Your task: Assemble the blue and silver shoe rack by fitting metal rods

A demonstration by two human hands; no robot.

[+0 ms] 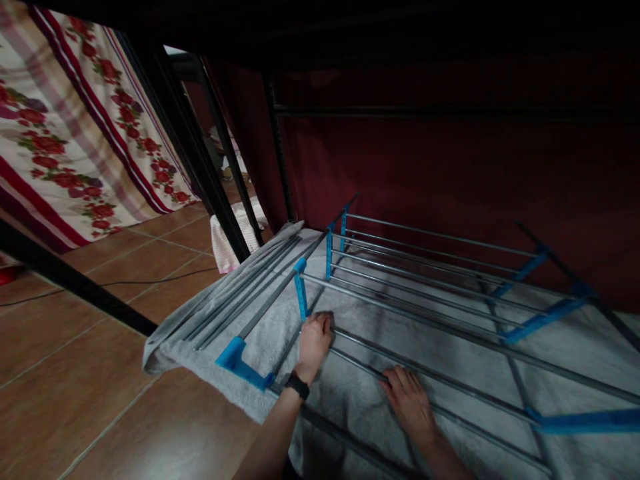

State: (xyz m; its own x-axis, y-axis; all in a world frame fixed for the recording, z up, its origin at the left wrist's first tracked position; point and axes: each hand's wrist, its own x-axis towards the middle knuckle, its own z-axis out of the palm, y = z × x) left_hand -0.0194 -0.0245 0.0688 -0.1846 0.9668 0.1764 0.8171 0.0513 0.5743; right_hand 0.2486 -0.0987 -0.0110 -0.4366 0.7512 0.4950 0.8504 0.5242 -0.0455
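Observation:
A folding drying rack (pixel 440 293) of grey metal rods and blue plastic brackets lies on a grey towel (pixel 350 393) on the floor. My left hand (pixel 314 343), with a black watch at the wrist, is closed around a grey rod just below an upright blue bracket (pixel 301 288). My right hand (pixel 409 400) rests flat with fingers spread on the towel, its fingertips touching a rod. A blue corner piece (pixel 239 360) sits left of my left hand.
Brown floor tiles (pixel 100 347) stretch to the left. Black metal frame bars (pixel 190 140) rise at the left. A floral cloth (pixel 75 133) hangs at far left, a dark red curtain (pixel 450 173) behind. A pink cloth (pixel 223 247) lies by the bars.

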